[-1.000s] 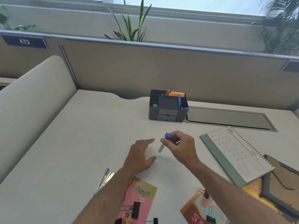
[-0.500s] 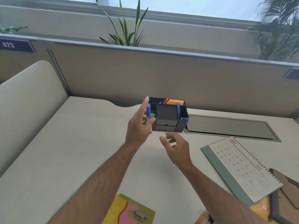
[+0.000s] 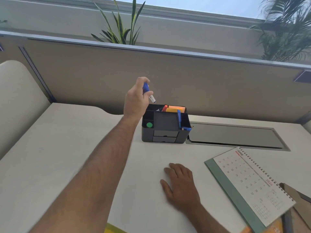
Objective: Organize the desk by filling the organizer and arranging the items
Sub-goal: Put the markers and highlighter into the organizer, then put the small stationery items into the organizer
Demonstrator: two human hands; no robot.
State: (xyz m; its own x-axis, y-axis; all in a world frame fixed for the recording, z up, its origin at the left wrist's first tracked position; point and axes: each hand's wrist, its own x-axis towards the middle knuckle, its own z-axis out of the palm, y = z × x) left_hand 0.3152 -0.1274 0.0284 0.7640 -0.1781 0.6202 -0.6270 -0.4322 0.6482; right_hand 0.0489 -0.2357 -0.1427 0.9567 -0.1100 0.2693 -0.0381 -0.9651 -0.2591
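Raised since half a second ago, left hand (image 3: 137, 100) pinches blue-capped marker (image 3: 149, 92) above organizer (image 3: 165, 125); tip points five o'clock toward rear-left compartment. Right hand (image 3: 180, 185) rests flat, empty.

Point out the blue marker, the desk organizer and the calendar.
blue marker (image 3: 148, 92): head view, on the barrel just below the blue cap, gripped by the left hand (image 3: 136, 100).
desk organizer (image 3: 165, 121): head view, on its flat dark middle tray.
calendar (image 3: 252, 184): head view, on the white date page.
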